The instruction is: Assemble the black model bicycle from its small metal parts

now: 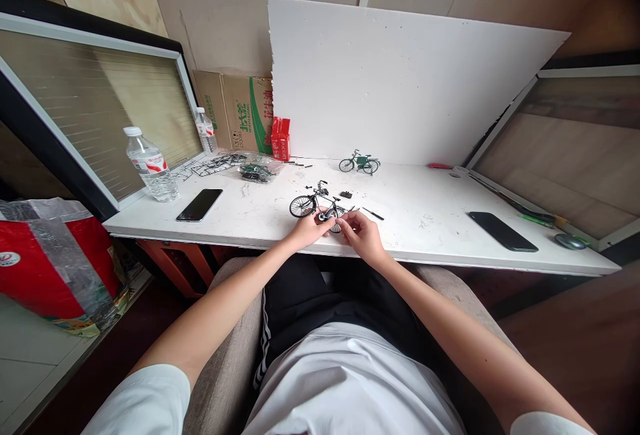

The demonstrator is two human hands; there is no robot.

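Observation:
A small black model bicycle [303, 206] is held at the front of the white table [400, 228]. My left hand [313, 228] is closed on its lower rear part, with the front wheel sticking out to the left. My right hand [363, 234] has its fingers pinched together at the rear wheel; whether a small part is between them is too small to tell. Behind the bicycle lies a small black piece [345, 194], and a thin black stick [373, 213] is to the right of it. Farther back stands a green model bicycle [359, 163].
Two phones [200, 204] [503, 231] lie left and right. Water bottles [153, 167] [205, 130], a bag of green parts [257, 170], black part frames [215, 164], a red box [281, 138] and a carton [245, 112] are at the left. A white board [400, 82] leans behind.

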